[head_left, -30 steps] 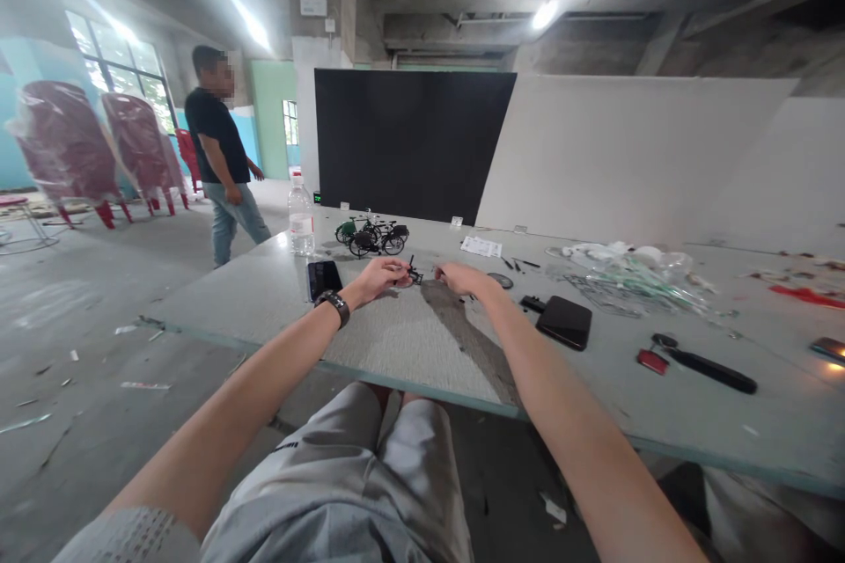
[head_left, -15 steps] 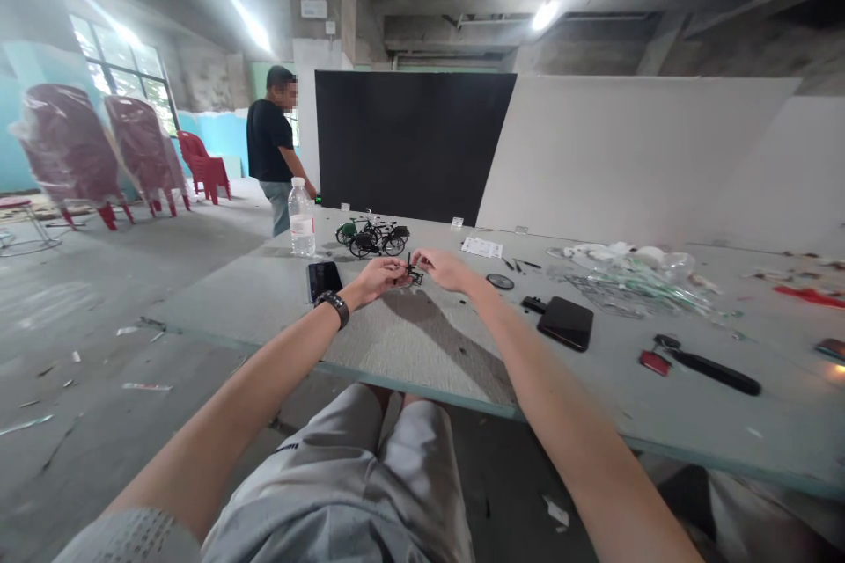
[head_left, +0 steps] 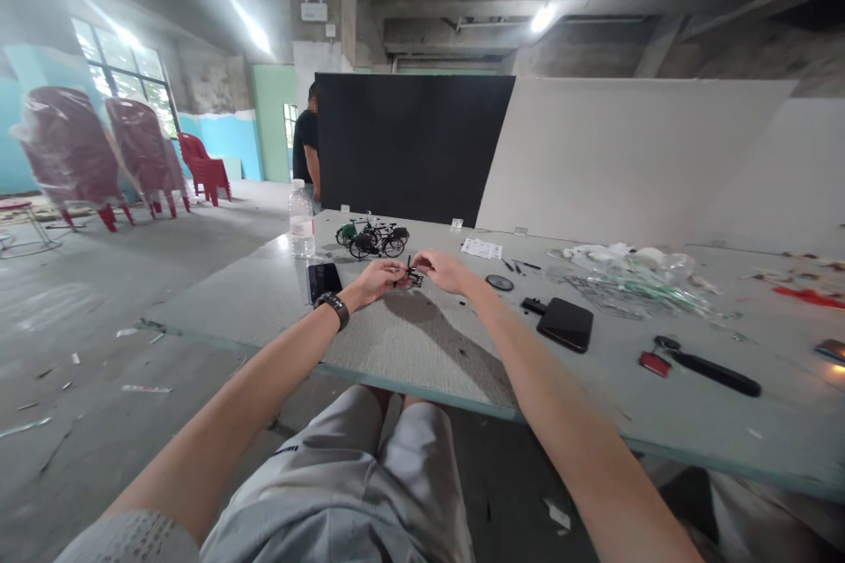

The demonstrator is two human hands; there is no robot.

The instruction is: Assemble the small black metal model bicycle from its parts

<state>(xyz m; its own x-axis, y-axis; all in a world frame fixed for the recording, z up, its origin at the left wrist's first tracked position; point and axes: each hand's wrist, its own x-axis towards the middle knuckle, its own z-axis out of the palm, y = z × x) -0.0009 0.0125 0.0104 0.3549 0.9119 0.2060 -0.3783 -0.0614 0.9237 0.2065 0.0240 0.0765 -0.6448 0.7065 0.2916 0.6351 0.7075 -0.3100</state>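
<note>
Grey shorts [head_left: 422, 475] fill the bottom of the view, and both forearms reach out past the near edge of the grey worktop [head_left: 422, 361]. The left hand [head_left: 378, 281], with a black wristwatch [head_left: 334, 309] on its wrist, and the right hand [head_left: 444, 271] meet just above the surface. Each grip is closed to a fingertip pinch on a tiny black plastic model part [head_left: 415, 276] held between them. The part looks too small to handle lying flat, which may be why it is raised and steadied from both sides. Just left of the hands, a black smartphone [head_left: 324, 281] lies flat. Beyond them stand miniature bicycle models [head_left: 376, 239] in green and black, perhaps kept close as a reference, beside a plastic water bottle [head_left: 302, 220]. To the right lie a small round dark disc [head_left: 500, 282], a black phone-sized case [head_left: 564, 325], a long black-handled tool [head_left: 716, 378] and a clear bag of plastic sprues [head_left: 627, 295]. Farther off, a person in a dark T-shirt [head_left: 305, 145] stands half hidden behind a tall black board [head_left: 415, 145], and plastic-wrapped red chairs [head_left: 66, 154] stand by the windows
</note>
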